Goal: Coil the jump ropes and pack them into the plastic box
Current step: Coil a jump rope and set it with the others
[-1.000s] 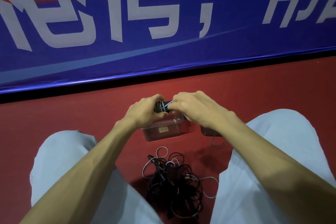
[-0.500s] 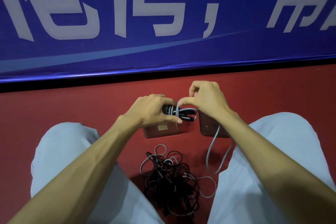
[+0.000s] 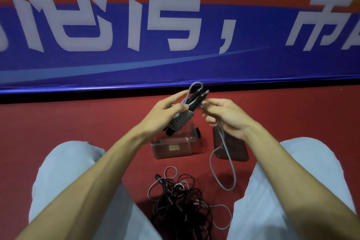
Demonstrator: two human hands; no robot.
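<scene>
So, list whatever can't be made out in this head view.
Head view:
- Plastic box: its inside is partly hidden by the left hand and the wound jump rope it grips; contents unclear.
- Dark object beside the box: far end covered by the right hand, which holds the loose cord; identity unclear.
- Rope pile: too tangled and dark to count ropes.
- Banner lettering: cut off by the top and side edges.

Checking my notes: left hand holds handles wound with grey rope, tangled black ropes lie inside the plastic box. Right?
No: the head view shows the tangled black ropes on the red floor, outside the plastic box. The rest holds.
</scene>
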